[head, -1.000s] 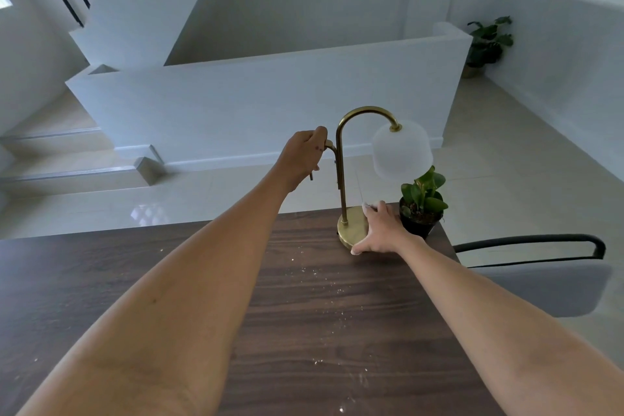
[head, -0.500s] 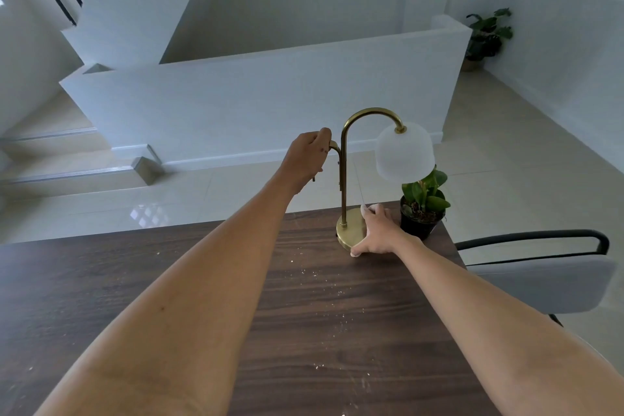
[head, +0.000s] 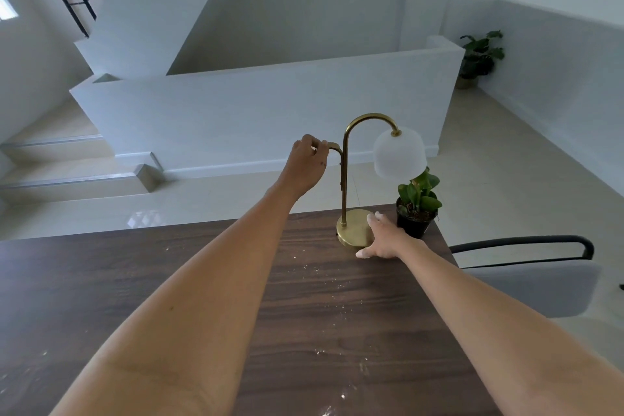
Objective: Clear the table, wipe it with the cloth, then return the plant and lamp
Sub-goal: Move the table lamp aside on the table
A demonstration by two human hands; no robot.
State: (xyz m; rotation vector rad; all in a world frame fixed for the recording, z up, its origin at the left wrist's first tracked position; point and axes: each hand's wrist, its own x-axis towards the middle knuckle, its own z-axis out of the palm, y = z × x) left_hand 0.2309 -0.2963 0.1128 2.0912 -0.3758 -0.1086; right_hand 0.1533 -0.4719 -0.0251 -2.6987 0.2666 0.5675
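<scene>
A brass lamp [head: 344, 179] with a curved neck and a frosted white shade [head: 399, 153] stands at the far right corner of the dark wooden table [head: 135, 280]. My left hand [head: 308, 162] is closed around the lamp's short side arm, left of the stem. My right hand [head: 383, 240] rests against the right side of the round brass base [head: 353, 230], fingers spread along it. A small green plant in a black pot [head: 417, 213] sits right beside the base, at the table's corner. White crumbs are scattered over the tabletop. No cloth is in view.
A grey chair with a black armrest [head: 526, 243] stands off the table's right edge. Beyond the table is a tiled floor, a low white wall [head: 253, 111] and steps at the left. A large potted plant [head: 479, 57] stands in the far right corner.
My hands keep the same hold on the lamp. The lamp and plant appear in the same place on the table; the view has shifted slightly.
</scene>
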